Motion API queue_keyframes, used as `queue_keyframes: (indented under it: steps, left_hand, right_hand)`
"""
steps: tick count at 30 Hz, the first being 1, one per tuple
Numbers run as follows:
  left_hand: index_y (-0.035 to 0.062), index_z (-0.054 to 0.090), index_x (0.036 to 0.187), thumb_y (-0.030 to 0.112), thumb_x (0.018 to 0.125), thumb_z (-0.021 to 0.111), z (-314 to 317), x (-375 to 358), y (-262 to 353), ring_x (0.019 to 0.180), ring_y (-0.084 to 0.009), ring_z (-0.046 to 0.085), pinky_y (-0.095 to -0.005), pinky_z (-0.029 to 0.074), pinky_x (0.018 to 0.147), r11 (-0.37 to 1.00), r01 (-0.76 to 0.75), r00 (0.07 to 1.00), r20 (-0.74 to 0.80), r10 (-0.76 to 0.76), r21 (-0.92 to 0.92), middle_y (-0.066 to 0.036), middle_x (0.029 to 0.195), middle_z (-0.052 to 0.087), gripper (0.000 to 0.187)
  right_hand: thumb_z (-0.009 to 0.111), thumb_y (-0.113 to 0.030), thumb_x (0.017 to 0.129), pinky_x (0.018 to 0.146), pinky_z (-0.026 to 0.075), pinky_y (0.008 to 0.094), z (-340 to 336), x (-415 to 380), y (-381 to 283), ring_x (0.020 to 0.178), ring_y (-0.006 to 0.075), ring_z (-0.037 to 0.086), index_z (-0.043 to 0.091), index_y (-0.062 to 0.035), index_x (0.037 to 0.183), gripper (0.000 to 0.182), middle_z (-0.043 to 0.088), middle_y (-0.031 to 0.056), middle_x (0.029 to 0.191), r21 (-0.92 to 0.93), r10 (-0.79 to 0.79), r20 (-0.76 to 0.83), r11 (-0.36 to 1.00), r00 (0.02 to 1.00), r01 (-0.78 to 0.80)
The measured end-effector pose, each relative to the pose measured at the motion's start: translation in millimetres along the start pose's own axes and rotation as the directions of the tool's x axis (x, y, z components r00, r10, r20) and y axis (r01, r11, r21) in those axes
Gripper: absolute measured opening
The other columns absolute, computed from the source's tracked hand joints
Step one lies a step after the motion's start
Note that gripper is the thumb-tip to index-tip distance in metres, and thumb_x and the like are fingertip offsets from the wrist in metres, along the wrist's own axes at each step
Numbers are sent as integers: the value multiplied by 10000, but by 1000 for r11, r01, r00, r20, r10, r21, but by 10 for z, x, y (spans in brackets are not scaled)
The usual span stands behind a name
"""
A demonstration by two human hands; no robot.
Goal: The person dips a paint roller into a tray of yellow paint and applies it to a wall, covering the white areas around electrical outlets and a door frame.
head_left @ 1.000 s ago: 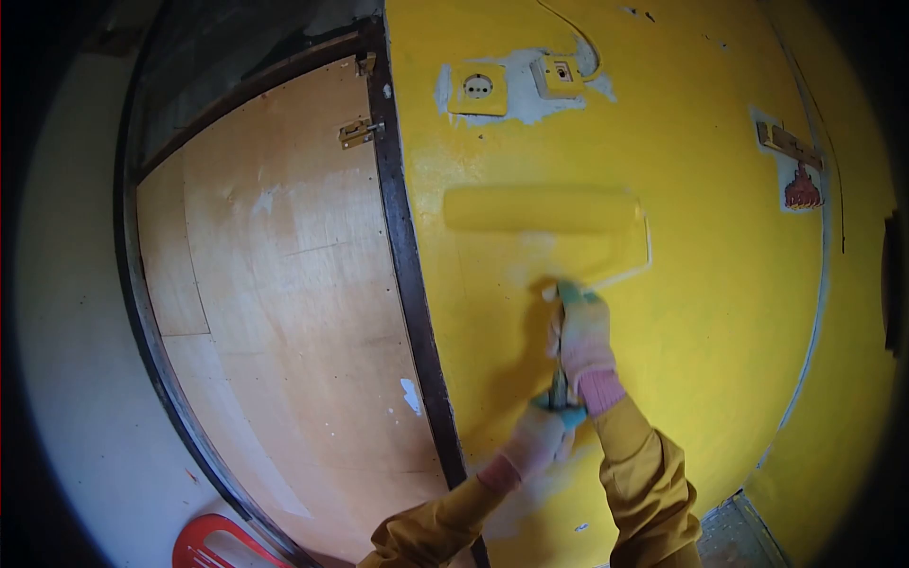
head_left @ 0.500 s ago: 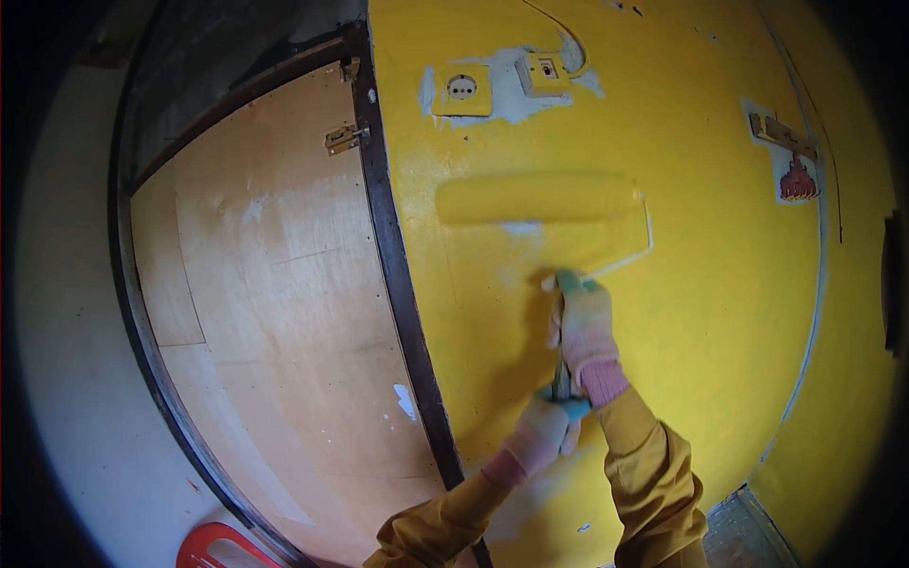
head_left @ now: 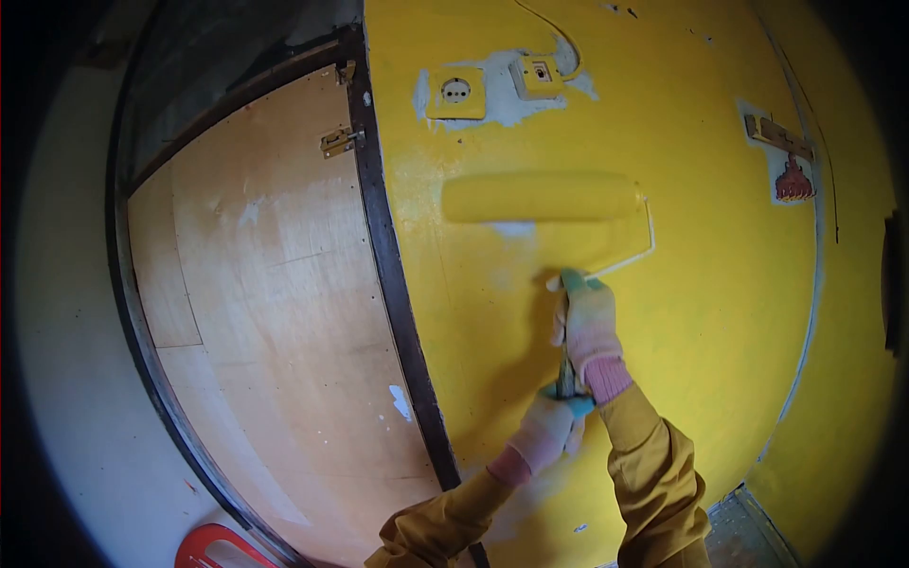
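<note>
A long yellow paint roller lies level against the yellow wall, its outline slightly blurred. From its right end a thin wire frame bends down to the handle. My right hand, in a paint-stained glove, is closed round the upper part of the handle. Lower and to the left, my left hand, also gloved, is wrapped round the handle's lower part. Pale patches show on the wall just below the roller.
A wooden door in a dark frame is on the left. Above the roller are a socket and a switch box. A wooden rack hangs at right. A red chair shows at bottom left.
The roller has shifted slightly right relative to the door frame and sockets, with both hands still on its handle. The view has turned very slightly.
</note>
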State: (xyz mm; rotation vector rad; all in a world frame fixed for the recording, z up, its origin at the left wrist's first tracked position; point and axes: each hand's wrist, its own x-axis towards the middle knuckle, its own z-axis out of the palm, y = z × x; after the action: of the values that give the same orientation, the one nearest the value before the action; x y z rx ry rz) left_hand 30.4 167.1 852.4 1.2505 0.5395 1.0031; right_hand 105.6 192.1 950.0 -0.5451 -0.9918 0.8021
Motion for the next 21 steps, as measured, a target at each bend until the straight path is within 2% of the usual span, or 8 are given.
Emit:
queue_keyframes:
  steps: [3,5,6,9,12,14,19,21]
  left_hand:
    - [77,433,599,154,746,572,21,-34,-8,315,-104,361,-257,250,307,1000,-24,999,30,24,-20,0,427,384,216]
    - [84,416,559,165,729,597,34,-208,-317,321,-120,355,-264,249,319,991,73,997,-40,-69,113,4,417,346,262]
    - [85,420,592,162,720,609,39,-253,-462,325,-115,356,-264,249,317,989,150,986,-76,-148,19,3,434,359,241]
    - [91,420,616,150,713,616,92,-243,-485,327,-114,357,-264,246,314,986,168,982,-84,-168,-8,1,447,369,227]
    - [91,422,597,131,697,601,117,-11,-82,320,-123,355,-268,240,306,995,73,997,9,-73,-71,-5,438,373,210]
    - [72,425,625,101,723,543,106,137,51,314,-129,366,-269,267,302,995,3,999,39,1,-100,-14,441,398,156]
    - [63,447,668,105,726,557,120,-35,-358,308,-125,362,-273,267,299,999,-28,999,32,29,-34,-12,439,388,131]
    - [63,457,690,103,734,547,157,-85,-458,313,-123,364,-274,268,300,982,164,986,-11,-166,-95,-13,436,382,107]
  right_hand:
    - [428,-206,778,256,251,274,-27,-18,10,258,142,301,497,-23,665,225,315,18,380,4,-31,25,999,999,31]
    - [423,-190,775,258,254,277,-236,-267,222,256,148,302,493,-22,669,210,313,24,378,2,159,-46,987,986,-159]
    - [423,-190,775,258,254,277,-321,-321,307,256,148,302,493,-22,669,210,313,24,378,-6,159,-44,987,986,-159]
    - [436,-217,793,243,261,280,-382,-334,368,254,138,302,500,-24,667,239,322,20,375,-37,227,-53,973,972,-229]
    - [438,-216,792,243,261,279,-134,-34,17,253,140,304,500,-21,669,239,325,25,374,-65,110,-48,991,993,-113]
    - [444,-220,786,244,263,281,-16,122,-103,254,142,305,501,-21,673,236,328,31,375,-52,-54,9,997,998,55]
    - [433,-202,791,239,259,286,-288,-117,163,242,151,304,500,-21,645,242,313,35,356,-107,67,-50,992,997,-72]
    - [434,-205,792,235,254,285,-386,-172,296,237,151,303,498,-21,632,252,308,35,350,-153,156,-115,973,981,-173]
